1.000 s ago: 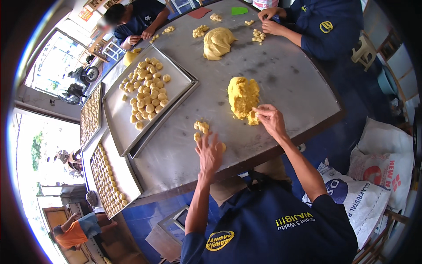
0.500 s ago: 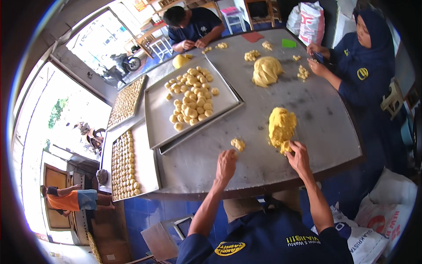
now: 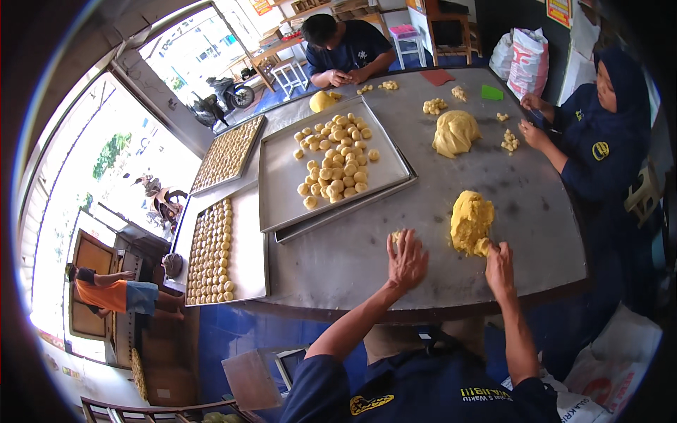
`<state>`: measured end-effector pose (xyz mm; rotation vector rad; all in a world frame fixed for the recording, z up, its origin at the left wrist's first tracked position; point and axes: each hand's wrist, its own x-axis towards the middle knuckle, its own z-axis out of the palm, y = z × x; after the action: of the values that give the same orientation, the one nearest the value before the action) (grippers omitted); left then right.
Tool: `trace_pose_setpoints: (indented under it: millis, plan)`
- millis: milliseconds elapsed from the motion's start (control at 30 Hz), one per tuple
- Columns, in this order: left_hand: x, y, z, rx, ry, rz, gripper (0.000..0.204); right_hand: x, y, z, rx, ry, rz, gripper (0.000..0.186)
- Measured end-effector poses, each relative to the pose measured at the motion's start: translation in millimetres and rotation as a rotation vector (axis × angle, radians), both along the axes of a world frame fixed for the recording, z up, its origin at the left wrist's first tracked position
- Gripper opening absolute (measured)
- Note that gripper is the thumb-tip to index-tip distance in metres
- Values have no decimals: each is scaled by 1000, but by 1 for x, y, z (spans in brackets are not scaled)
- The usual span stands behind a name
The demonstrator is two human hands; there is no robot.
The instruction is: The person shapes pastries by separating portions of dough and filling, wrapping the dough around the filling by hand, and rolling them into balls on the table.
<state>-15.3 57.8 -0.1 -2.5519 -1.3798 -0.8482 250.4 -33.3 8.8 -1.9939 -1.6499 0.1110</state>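
- Head view, near side: the left hand (image 3: 407,259) lies flat with its fingers (image 3: 399,243) spread and released, palm pressing a small piece of dough (image 3: 396,235) against the steel bench (image 3: 338,261). Only a sliver of the piece shows at the fingertips, so it could well smear or stick to the metal if the press runs heavy.
- Just right of it, the right hand (image 3: 499,266) reaches into the low near edge of the yellow dough mound (image 3: 471,221), fingers curled and pinching at a lump there (whether the lump is fully torn free, I cannot tell). A hard tug may drag the whole mound toward the near bench edge, which lies close to both wrists.
- Left and farther off, a tray of rolled balls (image 3: 331,166) sits stacked on another tray; its near corner stands near the left hand, so a wide sweep could likely knock it.
- Far side: a second mound (image 3: 455,132) lies near a seated person's hands (image 3: 532,120), well apart from this work.
- Far left edge: two filled trays (image 3: 211,250) overhang the bench rim (a bump might tip them).
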Motion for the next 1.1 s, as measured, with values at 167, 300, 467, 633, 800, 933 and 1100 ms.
trace_pose_setpoints:
  millis: [167, 300, 467, 633, 800, 933, 1100]
  plan:
    - [5, 23, -11, -33, -6, -129, 41, -19, -21, -22, 61, -174, -37, 53]
    - [1, 22, -8, 97, -47, -109, 30, 2, -16, -16, 93, 284, -52, 45]
    - [11, 0, -28, 141, 192, 15, 27, -2, 0, -17, 147, 134, -27, 33]
    - [3, -26, -4, -48, 58, 15, 34, 17, 8, 4, -171, -187, 148, 27]
    - [-30, -72, -9, -219, 63, 77, 40, 3, -20, -12, -102, -127, -48, 53]
    - [-23, -69, 9, -403, -107, 144, 25, -38, -60, 7, -129, -218, 43, 61]
    - [-12, -66, 8, -651, -694, 110, 23, -34, -66, 12, -73, 11, 141, 44]
